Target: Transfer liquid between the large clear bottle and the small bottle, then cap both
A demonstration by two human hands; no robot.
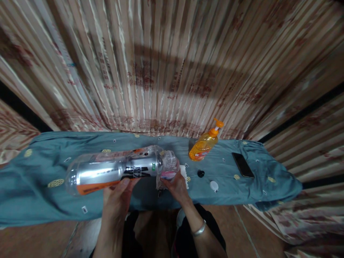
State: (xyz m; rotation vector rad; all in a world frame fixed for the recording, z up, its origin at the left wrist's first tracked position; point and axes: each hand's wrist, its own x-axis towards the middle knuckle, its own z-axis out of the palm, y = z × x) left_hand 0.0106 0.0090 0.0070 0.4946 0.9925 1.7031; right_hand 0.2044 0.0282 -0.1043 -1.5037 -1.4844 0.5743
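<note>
Two bare hands hold a large plastic bottle [102,173] with a silver and orange label, lying lengthwise above a teal cloth [55,202], its base to the left and its narrower end to the right. The left hand [118,197] grasps the near side of the bottle at mid-body, thumb along the label, while the right hand [177,187] pinches a clear, pink-marked plastic piece [170,165] at the narrower end; whether the two join there cannot be told. Good handling would appear to call for a firm but light left-hand hold, as thin walls may dent, with both ends in line so that neither twists. A white sheet [184,172] lies partly beneath the plastic piece. To the right are a small black object [200,173], a white cap [214,185] and an orange pump bottle [203,147], close enough that a wide rightward swing could catch them; a phone [243,165] lies farther right. Folds of a patterned curtain [166,75] meet the cloth's far edge, and the forearms cross its near edge, where anything small could drop to the floor [242,225]. Leftward and upward movement seems to offer the most room.
</note>
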